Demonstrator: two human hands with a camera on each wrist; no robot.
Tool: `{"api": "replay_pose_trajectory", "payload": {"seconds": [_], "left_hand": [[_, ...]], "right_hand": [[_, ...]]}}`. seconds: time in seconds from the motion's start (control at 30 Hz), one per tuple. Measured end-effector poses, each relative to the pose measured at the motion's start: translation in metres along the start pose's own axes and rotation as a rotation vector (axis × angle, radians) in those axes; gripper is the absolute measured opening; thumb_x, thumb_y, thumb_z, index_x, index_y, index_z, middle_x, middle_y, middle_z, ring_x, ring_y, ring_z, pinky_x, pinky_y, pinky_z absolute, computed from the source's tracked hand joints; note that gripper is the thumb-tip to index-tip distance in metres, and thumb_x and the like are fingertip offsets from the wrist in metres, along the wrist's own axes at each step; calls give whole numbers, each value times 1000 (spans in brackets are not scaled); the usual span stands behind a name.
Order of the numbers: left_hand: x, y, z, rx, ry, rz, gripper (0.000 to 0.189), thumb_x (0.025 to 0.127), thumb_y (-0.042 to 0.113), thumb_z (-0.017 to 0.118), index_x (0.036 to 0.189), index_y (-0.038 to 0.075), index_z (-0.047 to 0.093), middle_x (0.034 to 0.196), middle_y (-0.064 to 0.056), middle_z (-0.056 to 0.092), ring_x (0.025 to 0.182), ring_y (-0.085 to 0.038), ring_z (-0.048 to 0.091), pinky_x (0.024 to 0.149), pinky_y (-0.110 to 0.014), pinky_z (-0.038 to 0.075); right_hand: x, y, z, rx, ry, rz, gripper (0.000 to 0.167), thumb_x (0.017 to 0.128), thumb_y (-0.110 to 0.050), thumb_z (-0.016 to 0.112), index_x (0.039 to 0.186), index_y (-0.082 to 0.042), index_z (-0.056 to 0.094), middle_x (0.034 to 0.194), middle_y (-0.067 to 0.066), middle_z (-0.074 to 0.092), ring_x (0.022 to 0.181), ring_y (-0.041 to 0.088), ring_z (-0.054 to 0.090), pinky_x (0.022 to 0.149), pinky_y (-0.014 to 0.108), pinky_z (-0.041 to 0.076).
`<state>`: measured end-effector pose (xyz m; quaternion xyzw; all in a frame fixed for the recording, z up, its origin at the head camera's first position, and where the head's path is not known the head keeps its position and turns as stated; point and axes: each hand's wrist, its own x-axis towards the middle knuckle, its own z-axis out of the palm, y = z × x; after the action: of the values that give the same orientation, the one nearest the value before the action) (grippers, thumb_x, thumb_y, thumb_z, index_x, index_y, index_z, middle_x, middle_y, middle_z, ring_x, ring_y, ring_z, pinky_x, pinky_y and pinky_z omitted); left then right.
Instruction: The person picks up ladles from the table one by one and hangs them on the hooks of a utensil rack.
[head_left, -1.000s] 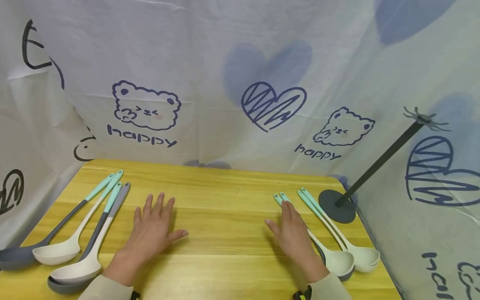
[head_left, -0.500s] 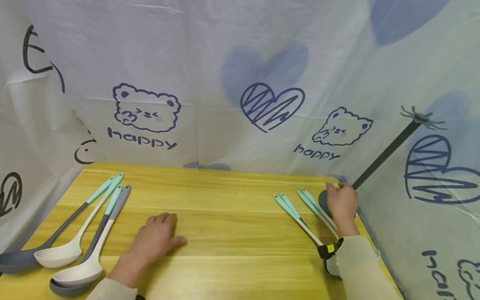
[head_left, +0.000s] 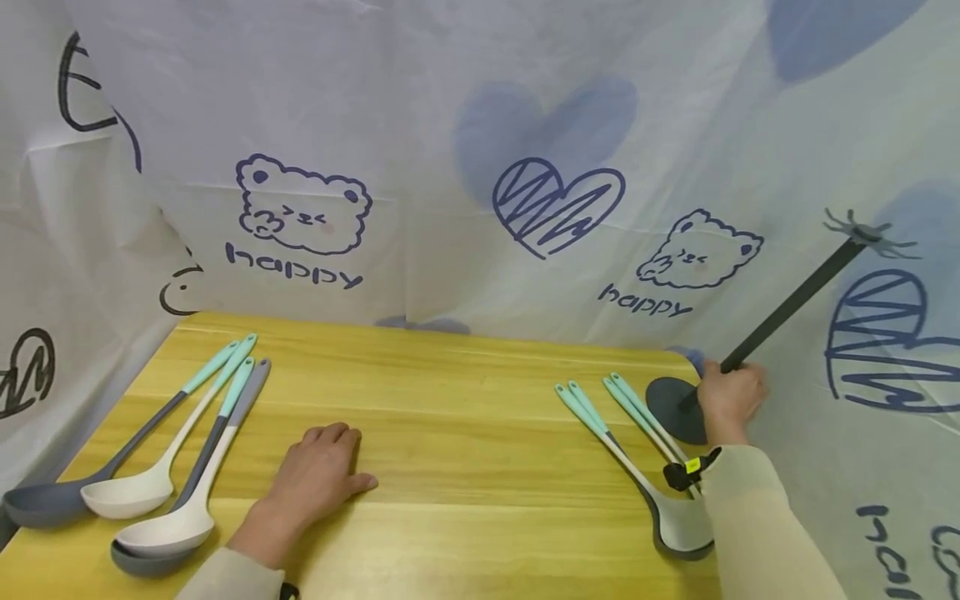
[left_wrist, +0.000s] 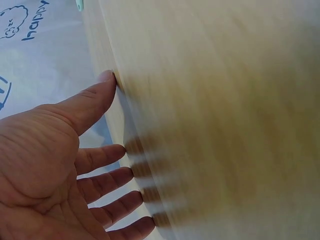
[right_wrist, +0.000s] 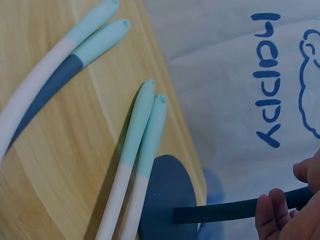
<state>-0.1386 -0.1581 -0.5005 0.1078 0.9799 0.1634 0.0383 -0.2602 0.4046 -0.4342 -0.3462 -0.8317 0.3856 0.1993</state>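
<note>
My right hand (head_left: 732,402) grips the lower pole of a dark grey hook stand (head_left: 798,300), its fingers and thumb on either side of the pole in the right wrist view. The stand has a round flat base and a ring of thin hooks on top. Just left of the base lie two ladles with mint handle ends (right_wrist: 145,135), their bowls hidden behind my forearm in the head view. Beside them a white ladle (head_left: 682,518) rests nested on a grey one. My left hand (head_left: 317,473) touches the wooden table (head_left: 465,433) with spread fingertips, holding nothing.
Several more soup ladles lie at the table's left: a grey one (head_left: 48,504), a white one (head_left: 127,497), and a white one (head_left: 168,531) stacked over a grey bowl. Printed cloth (head_left: 427,208) hangs behind the table and along both sides.
My right hand has moved right from above the ladles to the stand's pole and taken hold of it. My left hand has lowered slightly, its fingers now bent down onto the table.
</note>
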Motion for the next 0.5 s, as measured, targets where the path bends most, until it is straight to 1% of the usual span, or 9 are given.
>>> {"api": "replay_pose_trajectory", "payload": {"seconds": [0.1, 0.17, 0.27, 0.33, 0.43, 0.5], "left_hand": [[0, 2, -1, -1, 3, -4, 74, 91, 48, 82, 142, -2, 60, 146, -27, 57, 133, -53, 52, 103, -70, 46], [0, 3, -2, -4, 2, -10, 75, 91, 47, 82, 142, -2, 60, 146, -27, 57, 133, -53, 52, 103, -70, 46], [0, 3, -2, -7, 1, -19, 75, 90, 48, 82, 142, -2, 60, 147, -27, 56, 134, -53, 51, 103, -70, 46], [0, 3, -1, -6, 4, -23, 75, 90, 48, 82, 142, -1, 60, 147, -27, 56, 134, -52, 51, 103, -70, 46], [0, 2, 0, -2, 8, -24, 74, 90, 48, 82, 142, -1, 60, 147, -26, 57, 134, -52, 52, 103, -70, 46], [-1, 2, 0, 0, 10, -22, 74, 90, 48, 82, 142, -1, 60, 146, -26, 57, 133, -52, 52, 103, -69, 46]], "right_hand": [[4, 2, 0, -6, 22, -61, 58, 107, -29, 52, 146, 13, 47, 147, 36, 48, 138, 53, 43, 118, 60, 34], [7, 4, -1, -22, 37, -98, 54, 107, -28, 52, 141, 15, 51, 141, 38, 53, 132, 56, 47, 115, 61, 36], [10, 7, -2, -68, 61, -161, 49, 107, -27, 52, 131, 16, 58, 130, 39, 60, 122, 58, 54, 109, 63, 41], [12, 8, -4, -110, 70, -199, 47, 108, -27, 52, 125, 17, 61, 125, 40, 62, 118, 59, 56, 105, 63, 42], [15, 7, -6, -160, 63, -219, 46, 108, -27, 52, 120, 17, 62, 122, 41, 63, 115, 59, 57, 102, 64, 44], [16, 6, -7, -180, 50, -213, 47, 109, -27, 52, 121, 17, 62, 122, 41, 63, 114, 59, 57, 101, 64, 44]]}}
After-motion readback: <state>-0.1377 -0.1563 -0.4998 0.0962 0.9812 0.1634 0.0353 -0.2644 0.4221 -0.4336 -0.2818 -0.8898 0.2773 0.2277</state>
